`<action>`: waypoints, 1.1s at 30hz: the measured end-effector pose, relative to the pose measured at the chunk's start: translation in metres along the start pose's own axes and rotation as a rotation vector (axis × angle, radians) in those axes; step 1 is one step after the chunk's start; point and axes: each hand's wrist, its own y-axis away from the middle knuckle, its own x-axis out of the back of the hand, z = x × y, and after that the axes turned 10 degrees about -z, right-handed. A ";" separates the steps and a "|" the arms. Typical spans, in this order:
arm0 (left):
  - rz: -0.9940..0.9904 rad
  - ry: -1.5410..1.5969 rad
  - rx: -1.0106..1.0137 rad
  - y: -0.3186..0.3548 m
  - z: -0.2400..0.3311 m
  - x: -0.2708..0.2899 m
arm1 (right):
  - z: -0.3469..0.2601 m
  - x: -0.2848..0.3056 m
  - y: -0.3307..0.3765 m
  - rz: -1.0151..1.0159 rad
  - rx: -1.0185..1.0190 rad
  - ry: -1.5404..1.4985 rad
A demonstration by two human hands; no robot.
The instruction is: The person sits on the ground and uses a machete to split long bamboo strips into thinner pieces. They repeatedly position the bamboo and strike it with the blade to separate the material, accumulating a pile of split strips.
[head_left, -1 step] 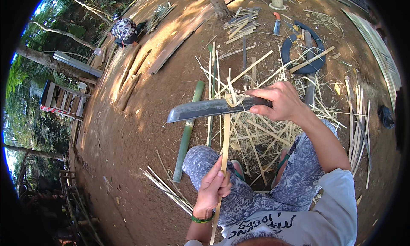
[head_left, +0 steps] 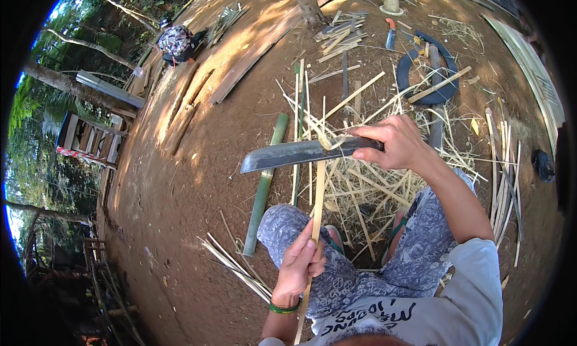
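Note:
My right hand is wrapped round the dark handle of a machete, whose broad blade points left. The blade lies across a pale bamboo strip, near its far part. A thin curled shaving sits at the blade close to the handle. My left hand grips the strip lower down, above my left knee. The strip's lower end runs down past my wrist toward my body.
Loose shavings cover the ground round my feet. A green bamboo pole lies left of them. Beyond are a dark ring, an orange-handled saw and split bamboo pieces. Another person crouches at the far left.
The machete has shifted very slightly to the right, and the curled shaving at its blade has changed shape a little. My left hand stays in place.

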 end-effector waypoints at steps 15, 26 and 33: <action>-0.213 0.426 0.054 -0.017 -0.018 0.027 | -0.037 0.018 -0.001 -0.095 -0.320 -0.879; -0.389 0.626 0.093 -0.038 -0.025 0.014 | -0.040 0.002 -0.004 -0.120 -0.262 -0.899; -0.365 0.493 0.076 -0.051 -0.020 0.003 | -0.040 0.007 -0.005 -0.122 -0.293 -0.990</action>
